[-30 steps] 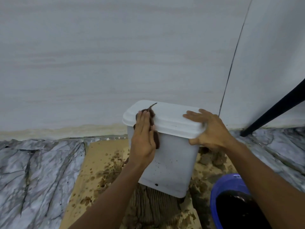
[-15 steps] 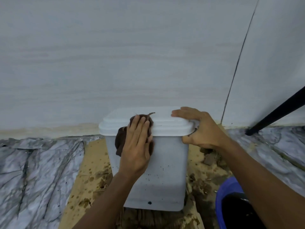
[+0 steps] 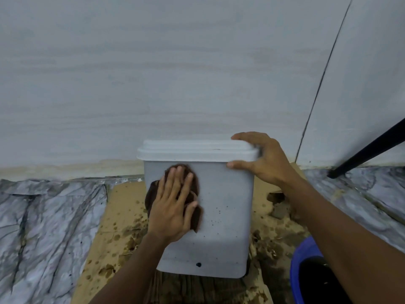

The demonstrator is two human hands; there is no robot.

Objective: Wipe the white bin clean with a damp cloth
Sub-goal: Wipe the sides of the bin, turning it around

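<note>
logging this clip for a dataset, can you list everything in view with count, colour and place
bin: 1, white with dark specks, centre, upright on the floor by the wall
lid: 1, white, closed on top of the bin
cloth: 1, dark brown, flat against the bin's front face, upper left
cardboard sheet: 1, tan and stained, on the floor under and around the bin
floor covering: marbled grey-white, left and right of the cardboard
bucket: 1, blue, dark inside, bottom right, partly cut off
pole: 1, black, slanted, right edge
wall: pale grey-white, behind the bin
left hand: 1, pressing the cloth on the bin
right hand: 1, gripping the lid's right corner
</note>
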